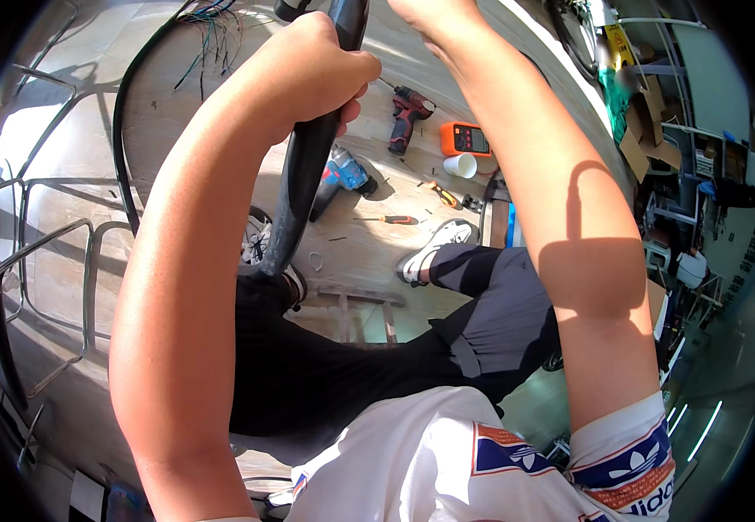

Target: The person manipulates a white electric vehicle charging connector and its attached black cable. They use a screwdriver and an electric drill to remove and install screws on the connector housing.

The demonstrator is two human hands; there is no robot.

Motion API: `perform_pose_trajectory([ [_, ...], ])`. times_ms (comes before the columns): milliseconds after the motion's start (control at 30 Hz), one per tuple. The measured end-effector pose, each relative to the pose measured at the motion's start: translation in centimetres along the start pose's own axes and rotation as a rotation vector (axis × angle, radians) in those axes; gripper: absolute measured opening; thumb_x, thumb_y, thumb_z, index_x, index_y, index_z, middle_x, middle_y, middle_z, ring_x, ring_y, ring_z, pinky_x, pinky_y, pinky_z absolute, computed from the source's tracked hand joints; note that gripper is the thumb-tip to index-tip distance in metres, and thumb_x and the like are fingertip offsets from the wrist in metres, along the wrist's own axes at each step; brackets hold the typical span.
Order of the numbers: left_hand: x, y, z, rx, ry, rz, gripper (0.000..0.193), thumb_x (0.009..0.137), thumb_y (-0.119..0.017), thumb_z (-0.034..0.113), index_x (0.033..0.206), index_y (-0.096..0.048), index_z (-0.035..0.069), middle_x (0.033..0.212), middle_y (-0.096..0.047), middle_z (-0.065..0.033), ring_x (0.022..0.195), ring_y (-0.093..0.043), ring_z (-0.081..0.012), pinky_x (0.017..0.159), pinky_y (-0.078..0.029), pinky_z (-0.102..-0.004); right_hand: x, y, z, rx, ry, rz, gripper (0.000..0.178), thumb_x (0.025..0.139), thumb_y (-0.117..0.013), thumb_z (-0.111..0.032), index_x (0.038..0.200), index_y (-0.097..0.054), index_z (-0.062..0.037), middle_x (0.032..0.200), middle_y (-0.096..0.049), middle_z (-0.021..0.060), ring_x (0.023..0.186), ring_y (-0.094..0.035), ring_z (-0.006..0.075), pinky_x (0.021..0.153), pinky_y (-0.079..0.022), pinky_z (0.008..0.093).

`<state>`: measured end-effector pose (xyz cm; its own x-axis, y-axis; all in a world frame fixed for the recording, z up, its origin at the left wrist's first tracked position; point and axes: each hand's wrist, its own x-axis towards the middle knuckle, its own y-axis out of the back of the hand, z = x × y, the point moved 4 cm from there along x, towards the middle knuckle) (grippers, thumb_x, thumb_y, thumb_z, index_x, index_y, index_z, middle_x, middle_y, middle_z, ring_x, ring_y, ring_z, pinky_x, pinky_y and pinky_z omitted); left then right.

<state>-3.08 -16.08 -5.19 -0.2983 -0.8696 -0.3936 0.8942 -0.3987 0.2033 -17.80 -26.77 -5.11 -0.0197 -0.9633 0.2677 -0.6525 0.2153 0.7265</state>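
Going by the blue drill (336,178): the black tube (295,191) slants past just left of it, with the left hand (330,70) clamped around the tube above that drill. Right hand's (430,17) up and right of it (mostly cropped, can't tell about its fingers).

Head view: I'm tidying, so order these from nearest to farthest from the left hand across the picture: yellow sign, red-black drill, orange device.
From the left hand:
1. Red-black drill, below right.
2. Orange device, farther right.
3. Yellow sign, upper right.
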Motion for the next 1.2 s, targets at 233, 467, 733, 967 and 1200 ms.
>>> perform_pose_trajectory([
  [233,-0.1,-0.1,0.3,0.009,0.014,0.001,0.021,0.087,-0.065,0.014,0.097,-0.053,0.000,0.069,-0.056,-0.0038,0.057,-0.056,-0.0129,0.054,-0.052,-0.0318,0.7,0.5,-0.8,0.005,0.063,-0.090,0.032,0.089,-0.066,-0.024,0.074,-0.069,0.0038,0.073,-0.069,0.0259,0.076,-0.072,0.0391,0.073,-0.056,0.0460],
  [467,-0.4,0.0,-0.5,-0.038,0.061,0.034,0.021,0.089,-0.065,0.015,0.098,-0.052,0.002,0.070,-0.055,-0.0017,0.056,-0.054,-0.0112,0.055,-0.051,-0.0302,0.0,-0.9,-4.6,-0.105,0.002,-0.241,0.023,0.090,-0.064,-0.018,0.086,-0.072,0.0032,0.087,-0.071,0.0281,0.086,-0.072,0.0413,0.078,-0.058,0.0487],
  [733,0.0,-1.0,0.5,0.067,0.026,0.026,0.019,0.087,-0.063,0.015,0.091,-0.049,0.003,0.067,-0.055,-0.0033,0.056,-0.055,-0.0129,0.054,-0.051,-0.0310,1.6,-0.1,-6.3,-0.502,0.294,-0.443,0.021,0.087,-0.066,-0.016,0.094,-0.074,0.0022,0.094,-0.072,0.0271,0.091,-0.073,0.0402,0.078,-0.058,0.0496],
  [967,-0.8,-1.1,0.3,0.116,0.059,0.068,0.018,0.086,-0.060,0.015,0.089,-0.052,0.000,0.064,-0.057,-0.0056,0.054,-0.058,-0.0152,0.054,-0.052,-0.0320,2.0,-2.3,-7.3,-0.709,0.385,-0.576,0.022,0.085,-0.068,-0.016,0.096,-0.075,0.0015,0.097,-0.073,0.0258,0.092,-0.073,0.0392,0.079,-0.058,0.0489],
  [1200,-0.2,-1.5,0.2,0.119,0.041,0.066,0.019,0.083,-0.059,0.010,0.078,-0.059,-0.008,0.064,-0.062,-0.0106,0.054,-0.062,-0.0170,0.051,-0.055,-0.0336,2.2,-4.6,-7.4,-0.903,0.368,-0.712,0.023,0.084,-0.069,-0.016,0.097,-0.076,0.0008,0.099,-0.073,0.0246,0.093,-0.073,0.0382,0.080,-0.058,0.0482],
])
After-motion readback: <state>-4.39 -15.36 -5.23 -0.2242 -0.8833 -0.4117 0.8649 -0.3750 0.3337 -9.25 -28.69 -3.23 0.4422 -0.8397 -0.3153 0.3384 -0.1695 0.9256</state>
